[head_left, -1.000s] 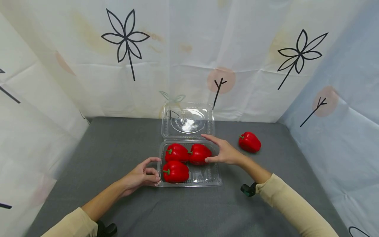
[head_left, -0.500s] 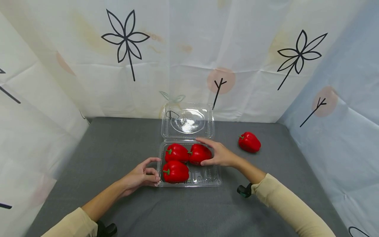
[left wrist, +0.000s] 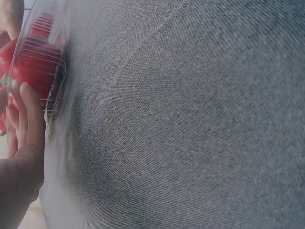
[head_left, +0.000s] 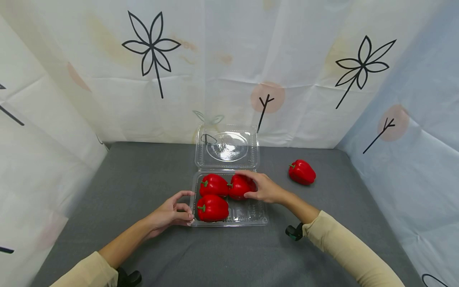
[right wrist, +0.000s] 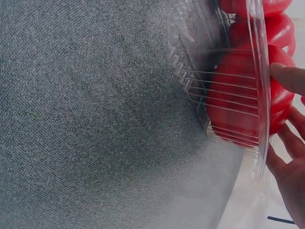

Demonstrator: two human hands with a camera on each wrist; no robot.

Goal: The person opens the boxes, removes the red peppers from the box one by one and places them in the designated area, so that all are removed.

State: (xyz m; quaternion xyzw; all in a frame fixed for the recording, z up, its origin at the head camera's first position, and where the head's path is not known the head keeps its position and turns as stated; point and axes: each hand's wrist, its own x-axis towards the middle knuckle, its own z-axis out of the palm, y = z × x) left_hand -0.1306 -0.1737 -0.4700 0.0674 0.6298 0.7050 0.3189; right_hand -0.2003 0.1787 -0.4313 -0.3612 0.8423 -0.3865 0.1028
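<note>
In the head view a clear plastic clamshell container (head_left: 247,217) lies with its lid raised at the back. Three red bell peppers sit in its tray: one at back left (head_left: 213,184), one at front left (head_left: 212,208), one at back right (head_left: 239,188). My right hand (head_left: 267,189) grips the back-right pepper, thumb in front and fingers over its far side. The right wrist view shows the thumb (right wrist: 288,77) against that bell pepper (right wrist: 238,102). My left hand (head_left: 172,213) holds the tray's left rim. In the left wrist view, its fingers (left wrist: 34,112) touch the container wall.
Another red bell pepper (head_left: 302,172) lies on the grey cloth to the right of the container. The lid (head_left: 227,147) leans up near the patterned back curtain (head_left: 222,71). Similar curtains close off both sides of the table (head_left: 150,171).
My right hand has moved left and its fingers have come down round the back-right bell pepper. The left hand and the peppers have stayed in place.
</note>
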